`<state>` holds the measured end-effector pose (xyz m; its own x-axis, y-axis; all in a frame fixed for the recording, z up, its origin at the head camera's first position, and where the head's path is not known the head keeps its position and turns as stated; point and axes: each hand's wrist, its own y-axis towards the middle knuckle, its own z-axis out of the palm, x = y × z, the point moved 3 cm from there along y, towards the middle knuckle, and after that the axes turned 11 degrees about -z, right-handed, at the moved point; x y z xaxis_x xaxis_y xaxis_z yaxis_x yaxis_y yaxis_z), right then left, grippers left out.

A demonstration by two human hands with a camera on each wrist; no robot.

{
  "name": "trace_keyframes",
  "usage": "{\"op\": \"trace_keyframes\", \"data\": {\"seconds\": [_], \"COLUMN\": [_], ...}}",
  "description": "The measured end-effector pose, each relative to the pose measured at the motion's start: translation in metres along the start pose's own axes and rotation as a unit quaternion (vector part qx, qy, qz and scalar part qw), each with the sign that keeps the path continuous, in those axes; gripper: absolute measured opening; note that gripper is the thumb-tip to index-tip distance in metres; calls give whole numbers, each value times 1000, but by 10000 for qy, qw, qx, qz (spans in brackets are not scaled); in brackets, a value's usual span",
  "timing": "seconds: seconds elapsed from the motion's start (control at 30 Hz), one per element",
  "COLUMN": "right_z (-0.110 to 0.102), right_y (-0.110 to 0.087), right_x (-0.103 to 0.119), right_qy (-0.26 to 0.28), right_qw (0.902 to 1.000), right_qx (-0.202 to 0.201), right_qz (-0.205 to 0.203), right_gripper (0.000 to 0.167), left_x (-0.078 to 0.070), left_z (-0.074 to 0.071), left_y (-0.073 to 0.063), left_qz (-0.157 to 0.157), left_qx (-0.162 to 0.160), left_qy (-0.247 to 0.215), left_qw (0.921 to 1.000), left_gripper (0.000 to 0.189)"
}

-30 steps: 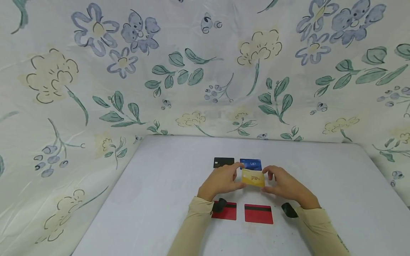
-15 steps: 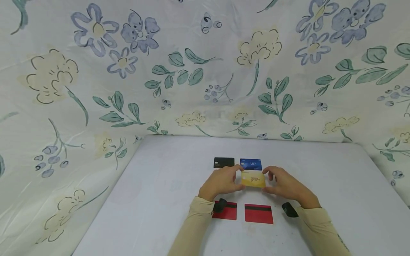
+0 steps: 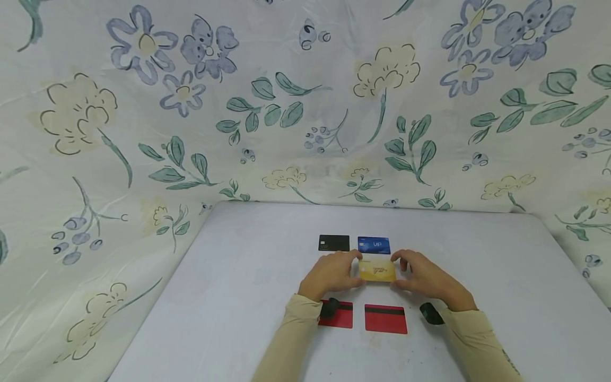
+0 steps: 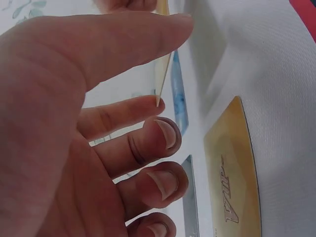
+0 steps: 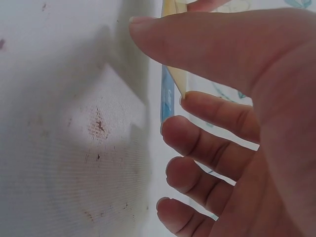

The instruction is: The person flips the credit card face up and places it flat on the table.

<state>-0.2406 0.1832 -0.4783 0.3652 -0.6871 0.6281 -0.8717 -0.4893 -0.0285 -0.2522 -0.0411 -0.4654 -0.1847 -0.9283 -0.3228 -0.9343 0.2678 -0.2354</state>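
Note:
My left hand (image 3: pixel 328 275) and right hand (image 3: pixel 426 276) hold a yellow bank card (image 3: pixel 377 269) between them. Thumb and index finger of each hand pinch its side edges, and the other fingers are loosely bent. Both wrist views show the card above the table, apart from it. Just beyond it lie a blue VIP card (image 3: pixel 374 245) and, to the left, a black card (image 3: pixel 333 242). A second gold card (image 4: pixel 234 173) lies flat on the table in the left wrist view; the left hand hides it in the head view.
Two red cards with dark stripes lie nearer the front: one (image 3: pixel 385 319) between the forearms, the other (image 3: pixel 342 317) partly behind the left wrist's black camera (image 3: pixel 329 308). A floral cloth (image 3: pixel 296 106) hangs behind the white table (image 3: pixel 229 281).
The yellow card has come down slightly and its face has tilted. The left hand has shifted a little down and right, uncovering more of the black card. The right hand has barely moved.

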Motion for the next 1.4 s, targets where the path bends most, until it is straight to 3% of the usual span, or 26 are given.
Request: {"op": "trace_keyframes", "data": {"seconds": [1.4], "right_z": [6], "right_y": [2], "right_x": [-6], "right_qy": [-88], "right_qw": [9999], "right_qx": [56], "right_qz": [39], "right_gripper": [54], "left_x": [-5], "left_z": [10], "left_y": [0], "left_qz": [-153], "left_qx": [69], "left_qy": [261], "left_qw": [9995], "left_gripper": [55]}}
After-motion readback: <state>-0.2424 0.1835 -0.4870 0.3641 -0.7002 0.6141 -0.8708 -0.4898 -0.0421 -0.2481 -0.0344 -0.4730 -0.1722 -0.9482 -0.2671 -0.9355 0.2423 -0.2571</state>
